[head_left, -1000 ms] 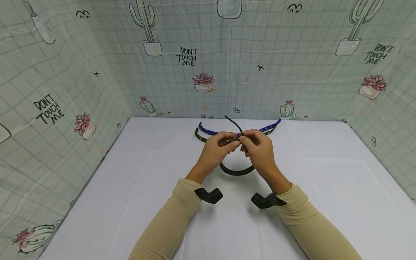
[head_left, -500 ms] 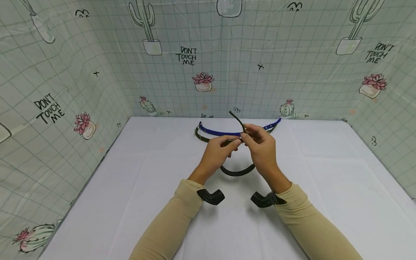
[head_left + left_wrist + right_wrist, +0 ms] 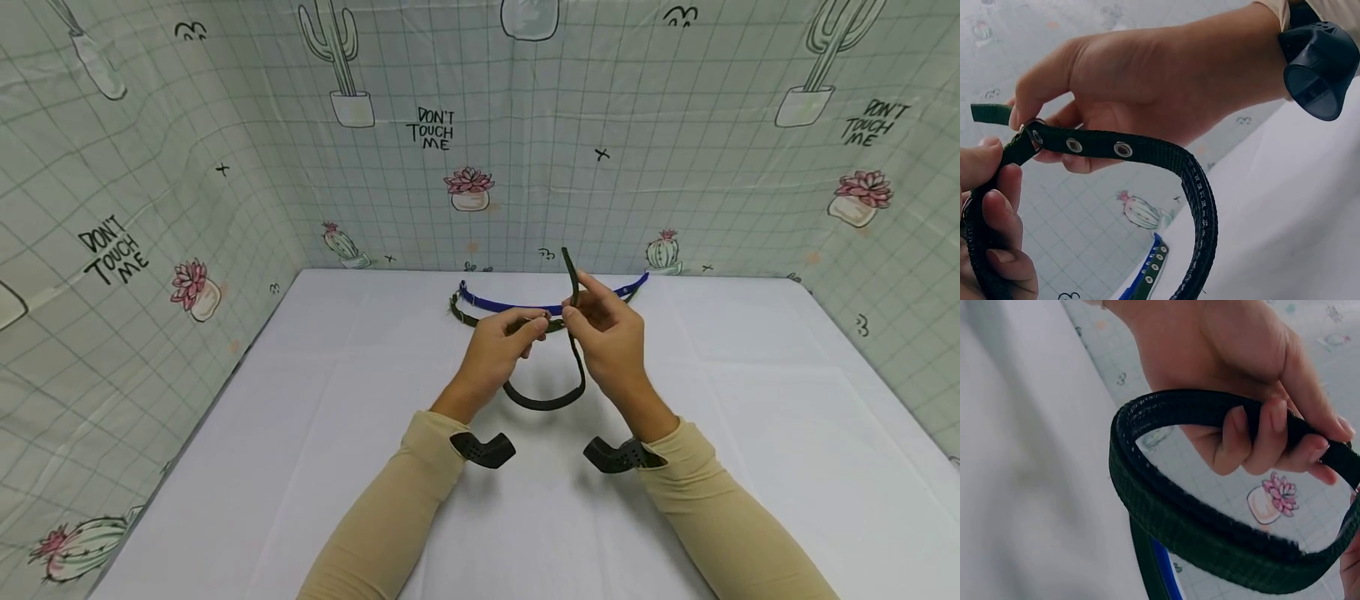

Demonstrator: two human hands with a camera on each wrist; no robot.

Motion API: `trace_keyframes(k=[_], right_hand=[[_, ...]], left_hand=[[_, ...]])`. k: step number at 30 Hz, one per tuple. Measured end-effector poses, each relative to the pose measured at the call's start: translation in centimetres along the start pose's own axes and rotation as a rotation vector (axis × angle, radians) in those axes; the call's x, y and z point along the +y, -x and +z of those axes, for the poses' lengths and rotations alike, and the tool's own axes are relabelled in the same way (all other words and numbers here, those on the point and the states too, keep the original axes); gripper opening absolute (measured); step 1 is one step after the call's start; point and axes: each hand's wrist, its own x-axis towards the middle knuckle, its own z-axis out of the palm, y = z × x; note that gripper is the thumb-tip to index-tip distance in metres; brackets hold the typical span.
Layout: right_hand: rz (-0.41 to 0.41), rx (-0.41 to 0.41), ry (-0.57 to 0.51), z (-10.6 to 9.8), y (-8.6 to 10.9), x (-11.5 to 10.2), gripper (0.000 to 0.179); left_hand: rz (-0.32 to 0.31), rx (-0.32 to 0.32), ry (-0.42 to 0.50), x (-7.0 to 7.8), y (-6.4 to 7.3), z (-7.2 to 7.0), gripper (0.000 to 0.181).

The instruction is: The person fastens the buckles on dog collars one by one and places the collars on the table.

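Note:
Both hands hold a dark green pet collar [image 3: 545, 405] with metal eyelets [image 3: 1123, 149], raised in a loop over the table. My left hand [image 3: 495, 350] grips one end; in the right wrist view, several left fingers [image 3: 1272, 425] curl round its band. My right hand [image 3: 611, 350] pinches the eyelet strap [image 3: 1094, 142]. The strap's tip [image 3: 568, 260] stands up above the right fingers. A thin metal frame [image 3: 1035, 125] shows beside the right fingertips in the left wrist view; how the strap runs through it is partly hidden.
Behind the hands, a blue collar [image 3: 487, 306] and another green collar [image 3: 467, 320] lie side by side on the white-covered table [image 3: 360, 400]. Patterned cloth walls [image 3: 510, 150] stand at the back and sides. Black camera mounts [image 3: 483, 450] sit on both wrists.
My right hand has moved right and slightly up, away from the left hand. With it the strap's tip has shifted right and straightened upward; more strap shows below the right fingers.

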Motion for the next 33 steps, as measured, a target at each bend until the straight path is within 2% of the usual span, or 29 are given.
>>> trace_keyframes(k=[5, 10, 14, 17, 20, 24, 27, 33], right_hand=[[-0.043, -0.004, -0.014, -0.6, -0.4, 2.0, 0.052], [-0.089, 0.014, -0.048, -1.0, -0.6, 2.4, 0.048], [-0.095, 0.002, -0.078, -1.1, -0.5, 2.4, 0.044], [-0.096, 0.002, -0.06, -1.2, -0.5, 2.3, 0.041], [-0.11, 0.007, -0.017, -1.3, -0.6, 1.8, 0.039], [-0.152, 0.001, 0.015, -1.2, -0.5, 0.0, 0.034], [-0.206, -0.018, 0.033, -1.1, -0.4, -1.2, 0.029], [-0.335, -0.052, 0.084, -1.2, -0.7, -1.8, 0.022]], left_hand=[[0.015, 0.006, 0.033, 0.3, -0.1, -0.2, 0.032], [0.037, 0.007, 0.066, 0.4, -0.2, -0.3, 0.033], [0.044, 0.023, 0.092, 0.4, 0.0, -0.2, 0.032], [0.063, 0.034, 0.118, 0.2, 0.0, -0.2, 0.032], [0.081, 0.04, 0.134, 0.3, 0.0, -0.2, 0.033], [0.098, 0.045, 0.141, 0.5, 0.0, -0.3, 0.033], [0.106, 0.049, 0.138, 0.7, 0.0, -0.4, 0.033], [0.11, 0.047, 0.137, 1.0, 0.1, -0.5, 0.034]])
